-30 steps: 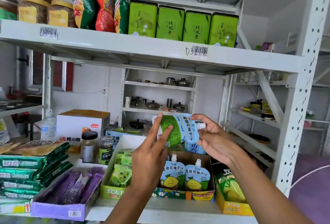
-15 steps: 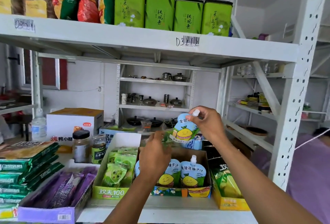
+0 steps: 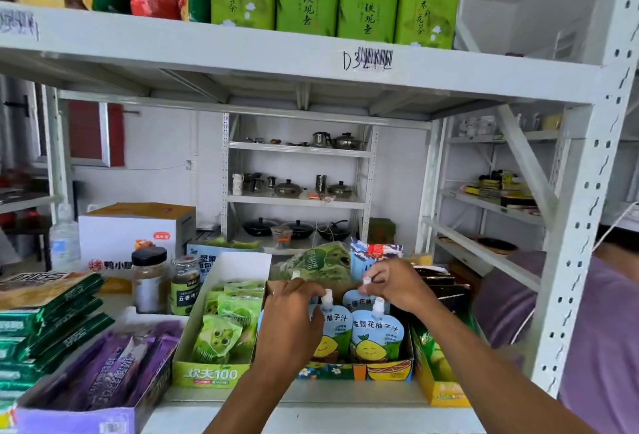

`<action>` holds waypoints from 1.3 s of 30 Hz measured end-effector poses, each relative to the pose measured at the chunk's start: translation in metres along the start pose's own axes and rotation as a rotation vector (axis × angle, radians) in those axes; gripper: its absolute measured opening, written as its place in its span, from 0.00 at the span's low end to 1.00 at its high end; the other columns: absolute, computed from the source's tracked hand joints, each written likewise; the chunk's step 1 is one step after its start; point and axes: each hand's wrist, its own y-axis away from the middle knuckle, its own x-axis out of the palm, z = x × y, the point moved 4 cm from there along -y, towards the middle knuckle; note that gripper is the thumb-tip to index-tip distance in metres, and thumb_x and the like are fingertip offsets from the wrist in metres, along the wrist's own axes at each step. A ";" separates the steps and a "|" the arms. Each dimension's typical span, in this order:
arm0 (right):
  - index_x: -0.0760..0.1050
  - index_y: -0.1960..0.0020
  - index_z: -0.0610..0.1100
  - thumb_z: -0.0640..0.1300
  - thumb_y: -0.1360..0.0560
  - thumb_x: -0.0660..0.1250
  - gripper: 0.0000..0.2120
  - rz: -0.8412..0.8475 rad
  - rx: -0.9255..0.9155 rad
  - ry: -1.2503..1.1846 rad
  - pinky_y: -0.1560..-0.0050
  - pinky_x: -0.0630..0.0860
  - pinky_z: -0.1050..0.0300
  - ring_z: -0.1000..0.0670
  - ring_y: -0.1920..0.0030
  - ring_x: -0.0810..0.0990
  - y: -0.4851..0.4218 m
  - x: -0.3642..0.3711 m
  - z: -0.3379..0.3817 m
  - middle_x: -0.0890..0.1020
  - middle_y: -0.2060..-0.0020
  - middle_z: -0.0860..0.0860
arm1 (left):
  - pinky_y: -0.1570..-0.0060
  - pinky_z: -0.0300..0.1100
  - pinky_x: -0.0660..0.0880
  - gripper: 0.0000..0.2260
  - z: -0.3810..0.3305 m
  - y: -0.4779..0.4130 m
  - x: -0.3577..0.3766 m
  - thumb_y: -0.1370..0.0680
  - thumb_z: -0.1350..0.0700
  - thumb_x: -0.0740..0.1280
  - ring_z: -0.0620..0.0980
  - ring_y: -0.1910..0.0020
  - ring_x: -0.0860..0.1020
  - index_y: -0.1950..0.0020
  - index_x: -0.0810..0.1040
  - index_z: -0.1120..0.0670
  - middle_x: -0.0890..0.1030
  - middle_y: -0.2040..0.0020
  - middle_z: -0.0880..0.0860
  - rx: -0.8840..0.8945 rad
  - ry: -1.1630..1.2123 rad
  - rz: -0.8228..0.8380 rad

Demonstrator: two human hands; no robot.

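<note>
Shelf (image 3: pixel 311 395), right hand (image 3: pixel 394 286) pinching juice pouch (image 3: pixel 358 299) by cap (image 3: pixel 366 281) (white) in box (image 3: pixel 359 371), left hand (image 3: pixel 290 326) gripping front pouch (image 3: pixel 333 330).

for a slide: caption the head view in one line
Right hand pinches the cap of a rear juice pouch in the display box; left hand holds a front pouch.

The juice pouch (image 3: pixel 359 299), sideways above the box (image 3: pixel 356 372) 1 s ago, now stands inside it, below the right hand (image 3: pixel 394 285) pinching its cap; the left hand (image 3: pixel 294 323) now grips the front pouch (image 3: pixel 334 330).
</note>
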 end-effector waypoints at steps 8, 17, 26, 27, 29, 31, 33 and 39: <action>0.75 0.30 0.44 0.44 0.26 0.78 0.26 -0.283 0.053 0.287 0.42 0.73 0.55 0.46 0.38 0.78 -0.016 -0.033 0.011 0.81 0.38 0.46 | 0.49 0.48 0.78 0.10 -0.003 0.004 0.006 0.24 0.60 0.71 0.47 0.47 0.77 0.49 0.81 0.44 0.79 0.48 0.41 -0.002 0.141 -0.039; 0.71 0.50 0.48 0.44 0.23 0.75 0.12 -0.491 -0.056 0.210 0.59 0.79 0.52 0.44 0.56 0.84 -0.005 -0.042 0.012 0.85 0.56 0.47 | 0.47 0.39 0.74 0.06 -0.013 0.009 -0.004 0.20 0.57 0.68 0.43 0.47 0.74 0.46 0.81 0.47 0.77 0.46 0.42 0.038 0.148 -0.008; 0.74 0.47 0.44 0.40 0.20 0.71 0.05 -0.468 -0.268 -0.417 0.65 0.85 0.55 0.51 0.53 0.87 0.040 -0.083 0.120 0.85 0.49 0.51 | 0.50 0.39 0.81 0.24 -0.026 -0.013 -0.047 0.26 0.46 0.78 0.38 0.46 0.82 0.36 0.70 0.41 0.81 0.41 0.43 -0.305 0.861 0.010; 0.75 0.47 0.44 0.39 0.20 0.71 0.04 -0.423 -0.260 -0.496 0.64 0.84 0.57 0.51 0.54 0.88 0.044 -0.081 0.126 0.86 0.49 0.51 | 0.49 0.40 0.81 0.28 -0.028 -0.012 -0.052 0.28 0.43 0.78 0.41 0.46 0.84 0.33 0.69 0.43 0.83 0.41 0.44 -0.375 0.976 0.028; 0.77 0.47 0.45 0.39 0.20 0.71 0.04 -0.355 -0.242 -0.607 0.63 0.84 0.58 0.50 0.55 0.89 0.051 -0.074 0.133 0.87 0.50 0.51 | 0.46 0.46 0.83 0.30 -0.030 -0.007 -0.056 0.29 0.44 0.77 0.47 0.45 0.85 0.30 0.72 0.46 0.85 0.40 0.47 -0.430 1.178 0.066; 0.78 0.47 0.45 0.40 0.19 0.70 0.03 -0.336 -0.224 -0.666 0.63 0.84 0.58 0.49 0.54 0.89 0.053 -0.069 0.134 0.88 0.51 0.50 | 0.46 0.51 0.83 0.27 -0.033 -0.001 -0.059 0.27 0.45 0.76 0.53 0.42 0.85 0.30 0.76 0.48 0.85 0.38 0.51 -0.431 1.278 0.090; 0.78 0.46 0.45 0.41 0.18 0.69 0.02 -0.320 -0.194 -0.722 0.63 0.83 0.59 0.48 0.53 0.89 0.053 -0.065 0.134 0.89 0.52 0.48 | 0.49 0.51 0.82 0.25 -0.035 0.006 -0.061 0.26 0.44 0.75 0.58 0.43 0.85 0.31 0.77 0.51 0.86 0.40 0.55 -0.454 1.311 0.104; 0.77 0.53 0.46 0.46 0.18 0.69 0.06 -0.272 -0.113 -0.861 0.59 0.82 0.57 0.47 0.54 0.88 0.057 -0.056 0.134 0.89 0.52 0.46 | 0.48 0.53 0.79 0.15 -0.045 0.013 -0.066 0.21 0.48 0.70 0.58 0.48 0.86 0.36 0.80 0.52 0.87 0.44 0.56 -0.422 1.300 0.147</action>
